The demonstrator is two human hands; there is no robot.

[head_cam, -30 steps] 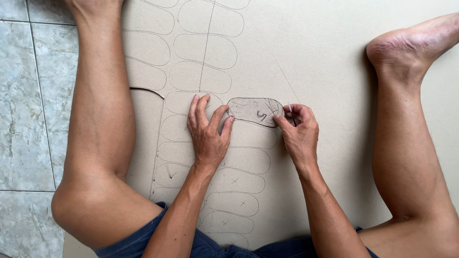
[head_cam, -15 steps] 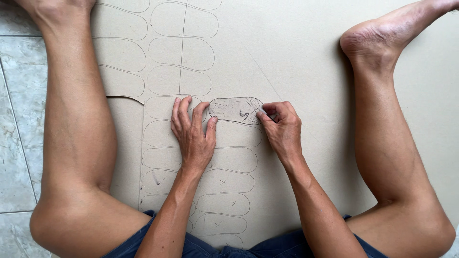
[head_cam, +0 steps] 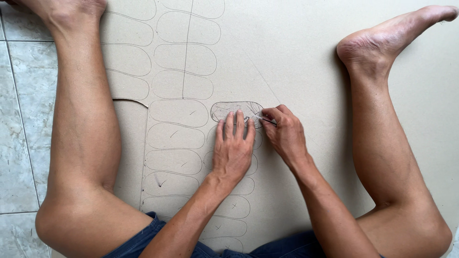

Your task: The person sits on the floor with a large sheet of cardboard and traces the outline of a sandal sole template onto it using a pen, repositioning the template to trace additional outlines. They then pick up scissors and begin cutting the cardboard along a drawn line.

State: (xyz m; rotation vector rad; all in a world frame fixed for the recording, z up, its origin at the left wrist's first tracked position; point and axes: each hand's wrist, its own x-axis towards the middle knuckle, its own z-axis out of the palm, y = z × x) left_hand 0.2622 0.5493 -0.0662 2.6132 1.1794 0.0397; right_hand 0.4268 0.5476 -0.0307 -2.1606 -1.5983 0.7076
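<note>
A large brown cardboard sheet (head_cam: 296,57) lies on the floor between my legs, covered with pencilled oval sole outlines. A grey sole-shaped template (head_cam: 229,109) rests flat on the sheet. My left hand (head_cam: 233,148) lies flat with its fingertips pressing the template's near edge. My right hand (head_cam: 286,134) pinches a thin pencil (head_cam: 264,118) whose tip touches the template's right end.
My bare left leg (head_cam: 83,129) and right leg (head_cam: 392,124) lie on either side of the sheet. Grey floor tiles (head_cam: 19,95) show at the left. A cut curve in the cardboard (head_cam: 131,100) sits beside my left leg.
The view has shifted, so the hands and template appear further right. The left hand has moved up over the template's edge; the right hand stays at its right end.
</note>
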